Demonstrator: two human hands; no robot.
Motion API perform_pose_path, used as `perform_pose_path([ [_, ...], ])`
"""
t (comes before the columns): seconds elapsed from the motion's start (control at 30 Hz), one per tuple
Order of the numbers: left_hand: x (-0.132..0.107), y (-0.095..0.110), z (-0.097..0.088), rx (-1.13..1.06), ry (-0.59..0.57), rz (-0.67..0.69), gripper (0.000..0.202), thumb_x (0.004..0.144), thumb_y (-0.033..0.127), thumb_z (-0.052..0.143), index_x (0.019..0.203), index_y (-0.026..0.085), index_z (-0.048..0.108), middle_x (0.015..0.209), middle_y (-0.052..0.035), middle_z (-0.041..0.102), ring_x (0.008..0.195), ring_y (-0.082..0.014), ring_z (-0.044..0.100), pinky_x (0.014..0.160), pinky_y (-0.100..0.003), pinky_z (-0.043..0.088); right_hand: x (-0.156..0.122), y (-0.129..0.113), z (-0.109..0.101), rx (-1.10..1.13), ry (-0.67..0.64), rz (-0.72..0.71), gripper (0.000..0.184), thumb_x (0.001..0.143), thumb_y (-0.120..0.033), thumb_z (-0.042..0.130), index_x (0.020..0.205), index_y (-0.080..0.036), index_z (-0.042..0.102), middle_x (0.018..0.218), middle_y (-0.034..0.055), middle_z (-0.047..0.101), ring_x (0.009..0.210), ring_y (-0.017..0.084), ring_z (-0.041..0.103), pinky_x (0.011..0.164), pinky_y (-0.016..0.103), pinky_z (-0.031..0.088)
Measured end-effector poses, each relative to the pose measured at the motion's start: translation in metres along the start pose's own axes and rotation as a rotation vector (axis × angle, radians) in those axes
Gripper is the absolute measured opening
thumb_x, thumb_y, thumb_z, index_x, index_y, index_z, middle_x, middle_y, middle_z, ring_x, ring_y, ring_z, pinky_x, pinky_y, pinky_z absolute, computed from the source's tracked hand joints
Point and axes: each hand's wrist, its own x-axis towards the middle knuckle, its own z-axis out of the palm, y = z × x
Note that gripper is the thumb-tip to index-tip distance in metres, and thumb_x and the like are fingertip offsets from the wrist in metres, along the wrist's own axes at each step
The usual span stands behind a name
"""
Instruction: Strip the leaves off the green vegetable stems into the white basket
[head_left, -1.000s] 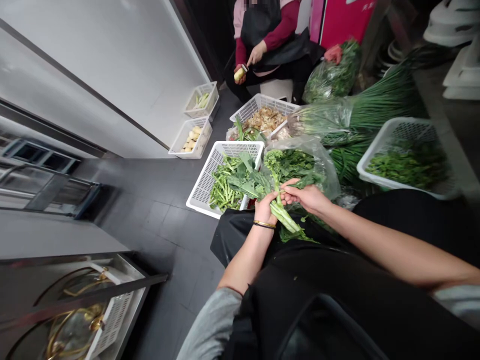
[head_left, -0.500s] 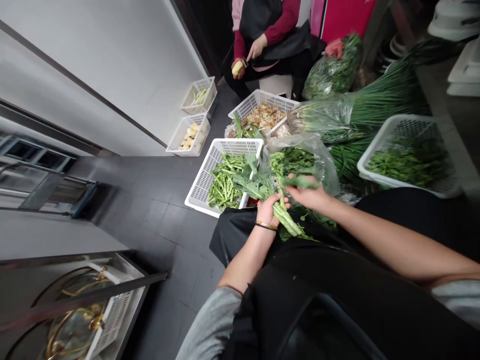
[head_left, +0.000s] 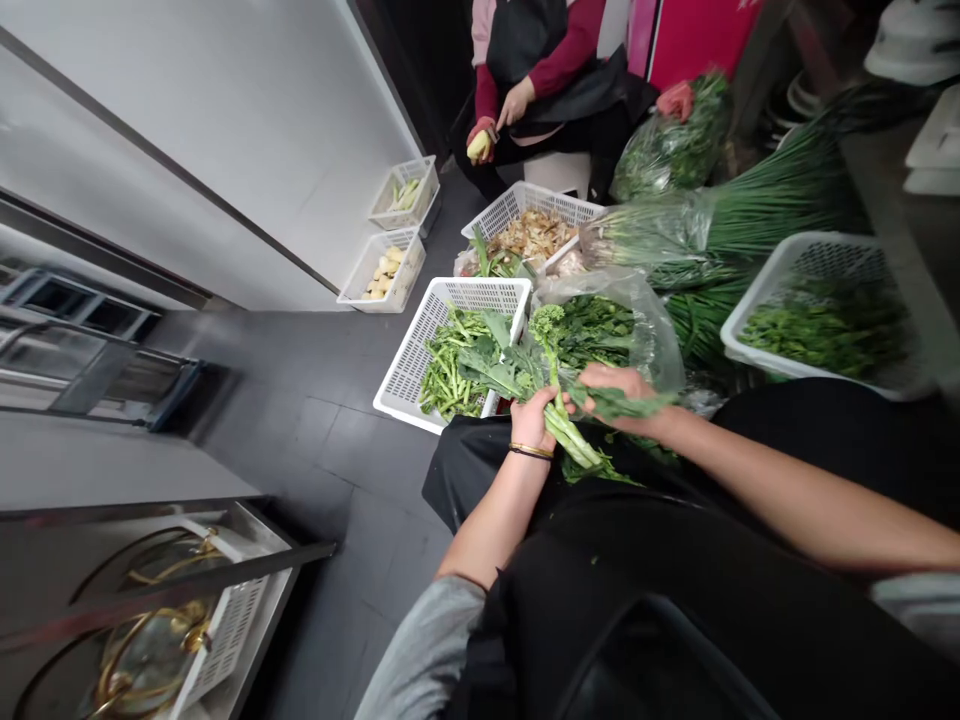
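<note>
My left hand (head_left: 534,420) is closed round a small bunch of leafy green stalks (head_left: 571,438), thick pale stems pointing down towards my lap. One stalk carries a budded floret head at its top; broad leaves spread to the left. Just right of it, my right hand (head_left: 619,385) is closed on a green leaf (head_left: 637,402) hanging across its fingers. Whether that leaf is still joined to a stalk cannot be made out. Behind my hands, an open plastic bag (head_left: 652,325) holds more of these greens. At left stands a white basket (head_left: 409,375) of cut green stems.
Farther off is a basket (head_left: 504,212) of brown peelings, and bundled long green stalks (head_left: 780,195) lie at right. A crate (head_left: 731,335) of greens stands beside my knee. Opposite, a person's hand (head_left: 517,100) works on a pale peeled vegetable (head_left: 480,146). Potato-like vegetables (head_left: 384,270) fill a small basket.
My right hand has moved slightly down and right, and the leaf in it now hangs lower across the wrist. My left hand keeps its hold on the stalks.
</note>
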Motion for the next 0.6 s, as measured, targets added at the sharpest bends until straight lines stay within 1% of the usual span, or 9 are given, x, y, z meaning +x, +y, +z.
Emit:
perform_pose_path([
  [0.07, 0.003, 0.004, -0.004, -0.005, 0.017, 0.024, 0.026, 0.053, 0.022, 0.076, 0.066, 0.008, 0.058, 0.056, -0.0067, 0.062, 0.048, -0.0163, 0.061, 0.052, -0.028, 0.051, -0.025, 0.016, -0.001, -0.006, -0.174, 0.055, 0.030, 0.083, -0.041, 0.041, 0.072, -0.020, 0.059, 0.073, 0.0056, 0.063, 0.067, 0.017, 0.057, 0.063, 0.028, 0.045],
  [0.13, 0.005, 0.005, -0.006, 0.007, 0.030, 0.063, 0.027, 0.051, 0.023, 0.076, 0.066, 0.009, 0.058, 0.057, -0.0067, 0.062, 0.049, -0.0169, 0.062, 0.052, -0.028, 0.050, -0.043, 0.035, -0.008, -0.064, -0.374, 0.163, 0.026, 0.076, -0.042, 0.051, 0.065, -0.020, 0.060, 0.061, 0.0046, 0.060, 0.058, 0.017, 0.056, 0.058, 0.029, 0.044],
  [0.2, 0.005, 0.002, -0.004, 0.026, 0.022, 0.098, 0.029, 0.050, 0.023, 0.077, 0.066, 0.009, 0.059, 0.056, -0.0060, 0.062, 0.048, -0.0166, 0.061, 0.049, -0.027, 0.049, -0.045, 0.048, -0.018, -0.163, -0.487, 0.281, 0.023, 0.064, -0.042, 0.064, 0.058, -0.020, 0.060, 0.051, 0.0048, 0.056, 0.051, 0.019, 0.054, 0.053, 0.029, 0.041],
  [0.27, 0.002, -0.003, 0.000, 0.045, -0.005, 0.110, 0.029, 0.049, 0.024, 0.078, 0.065, 0.009, 0.059, 0.055, -0.0053, 0.062, 0.045, -0.0150, 0.060, 0.047, -0.025, 0.048, -0.028, 0.046, -0.028, -0.197, -0.410, 0.341, 0.026, 0.065, -0.045, 0.065, 0.070, -0.019, 0.065, 0.056, 0.0059, 0.060, 0.054, 0.020, 0.057, 0.054, 0.029, 0.039],
  [0.33, -0.003, -0.007, 0.005, 0.060, -0.035, 0.114, 0.029, 0.049, 0.024, 0.078, 0.064, 0.009, 0.059, 0.055, -0.0048, 0.062, 0.043, -0.0134, 0.058, 0.046, -0.025, 0.049, 0.000, 0.032, -0.032, -0.122, -0.205, 0.325, 0.034, 0.074, -0.049, 0.057, 0.089, -0.020, 0.066, 0.067, 0.0044, 0.065, 0.061, 0.017, 0.058, 0.057, 0.026, 0.040],
  [0.37, -0.005, -0.009, 0.007, 0.063, -0.045, 0.115, 0.028, 0.049, 0.023, 0.078, 0.065, 0.009, 0.059, 0.055, -0.0046, 0.062, 0.043, -0.0131, 0.058, 0.047, -0.025, 0.049, 0.014, 0.023, -0.032, -0.078, -0.102, 0.304, 0.034, 0.078, -0.050, 0.054, 0.088, -0.020, 0.065, 0.068, 0.0031, 0.064, 0.061, 0.016, 0.057, 0.058, 0.025, 0.039],
  [0.47, -0.007, -0.007, 0.008, 0.044, -0.034, 0.092, 0.027, 0.050, 0.022, 0.077, 0.066, 0.009, 0.059, 0.055, -0.0045, 0.061, 0.046, -0.0148, 0.060, 0.050, -0.027, 0.052, 0.034, -0.002, -0.019, -0.067, 0.115, 0.193, 0.034, 0.084, -0.044, 0.047, 0.064, -0.018, 0.059, 0.060, 0.0024, 0.058, 0.056, 0.013, 0.051, 0.056, 0.025, 0.036],
  [0.53, -0.007, -0.005, 0.006, 0.027, -0.005, 0.069, 0.026, 0.051, 0.021, 0.076, 0.066, 0.008, 0.059, 0.055, -0.0055, 0.062, 0.048, -0.0164, 0.061, 0.052, -0.029, 0.053, 0.027, -0.009, -0.007, -0.106, 0.168, 0.066, 0.035, 0.085, -0.038, 0.045, 0.057, -0.018, 0.053, 0.061, 0.0035, 0.056, 0.058, 0.013, 0.049, 0.057, 0.025, 0.035],
  [0.6, -0.006, -0.004, 0.004, 0.038, 0.003, 0.065, 0.026, 0.051, 0.022, 0.076, 0.065, 0.008, 0.059, 0.056, -0.0063, 0.062, 0.048, -0.0171, 0.062, 0.053, -0.029, 0.052, 0.012, -0.008, -0.001, -0.067, 0.139, -0.002, 0.033, 0.086, -0.037, 0.045, 0.059, -0.019, 0.054, 0.062, 0.0026, 0.055, 0.058, 0.012, 0.048, 0.057, 0.024, 0.035],
])
